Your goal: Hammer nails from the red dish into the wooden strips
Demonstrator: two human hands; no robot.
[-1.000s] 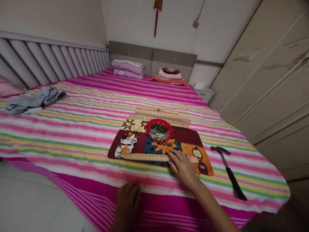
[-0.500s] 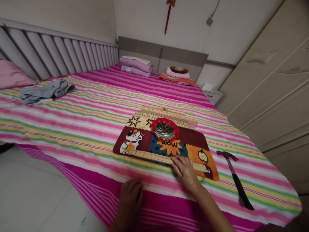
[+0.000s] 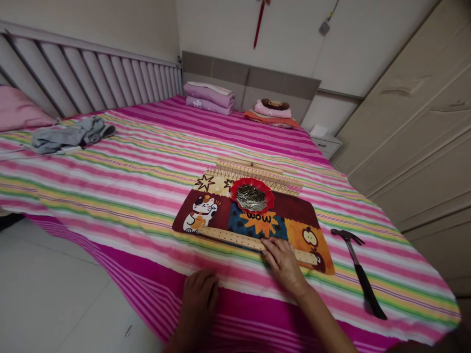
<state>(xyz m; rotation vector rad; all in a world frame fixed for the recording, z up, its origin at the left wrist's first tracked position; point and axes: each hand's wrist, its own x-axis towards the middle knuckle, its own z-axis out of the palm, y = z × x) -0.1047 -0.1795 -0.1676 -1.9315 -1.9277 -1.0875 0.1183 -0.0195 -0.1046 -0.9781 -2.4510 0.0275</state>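
Note:
A narrow wooden strip (image 3: 235, 238) with rows of small holes lies along the near edge of a printed mat (image 3: 301, 206). My right hand (image 3: 283, 262) grips the strip right of its middle, fingertips over the top and thumb at the near edge. On the striped bedspread, closer to me, rests my left hand (image 3: 200, 294), its fingers curled together and nothing visible in them. Beyond the strip stands a red scalloped bowl (image 3: 271, 200) full of nails. Wooden strips studded with upright nails (image 3: 253, 174) lie behind the bowl.
A claw hammer (image 3: 360, 272) with a black handle lies right of the mat. Grey cloth (image 3: 73, 135) sits at the far left, folded bedding (image 3: 209, 98) by the headboard. The bed's edge drops to a tiled floor (image 3: 55, 289) at the left front.
The view has shifted very slightly. Both hands, the wooden strip and the bowl keep their places.

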